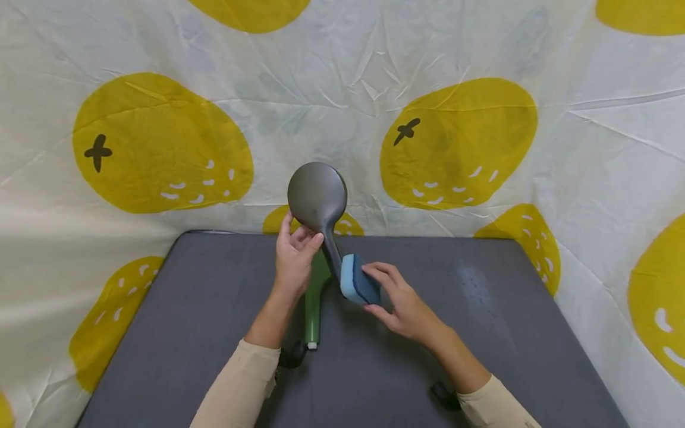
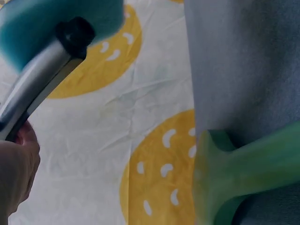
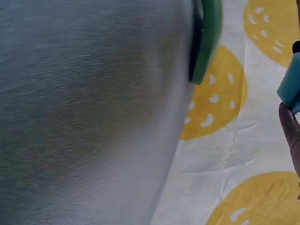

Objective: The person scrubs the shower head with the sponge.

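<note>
A grey hand-held shower head [image 1: 317,196] is raised above the table, its round face tilted up. My left hand [image 1: 296,258] grips it near the neck. In the left wrist view the shower head's handle [image 2: 40,75] ends in a black connector. My right hand [image 1: 401,306] pinches a blue sponge [image 1: 361,280], light on one layer and dark on the other, at the lower end of the handle. The left wrist view has the blurred sponge [image 2: 108,18] behind the connector. At the edge of the right wrist view, fingers [image 3: 289,126] touch the sponge.
Below the left hand, a green item with a long handle [image 1: 313,315] and a white tip lies on the dark grey table [image 1: 230,285]; its wider head [image 2: 211,178] shows in the left wrist view. A white cloth with yellow fruit prints [image 1: 321,77] hangs behind and beside the table.
</note>
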